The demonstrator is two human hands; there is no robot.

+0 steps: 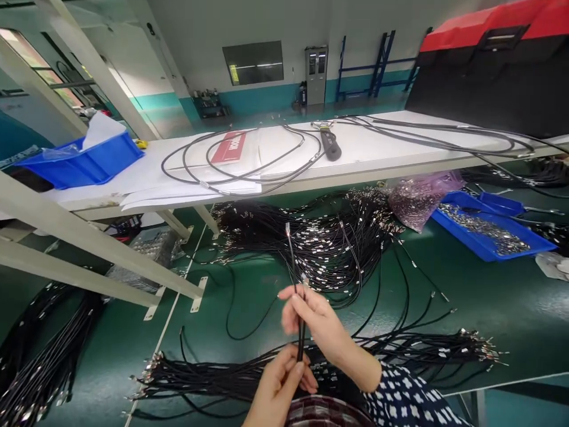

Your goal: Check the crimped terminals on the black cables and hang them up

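Thin black cables (301, 338) run upright between my two hands, near the middle of the view. My left hand (284, 379) is closed round their lower part. Above it, my right hand (313, 314) pinches the same cables, and one cable end with a metal tip (288, 230) sticks up past the fingers. Under and beside my hands a long bundle of black cables (213, 379) lies across the green table (258, 296). Beyond them is a large heap of coiled black cables with white tags (320, 237).
A white shelf (364, 148) holds looped cables, a black-handled tool (330, 145), a blue bin (89, 163) and a black-and-red case (489, 77). Blue trays of metal parts (493, 231) and a pink bag (422, 198) are right. Slanted shelf legs (102, 249) stand left.
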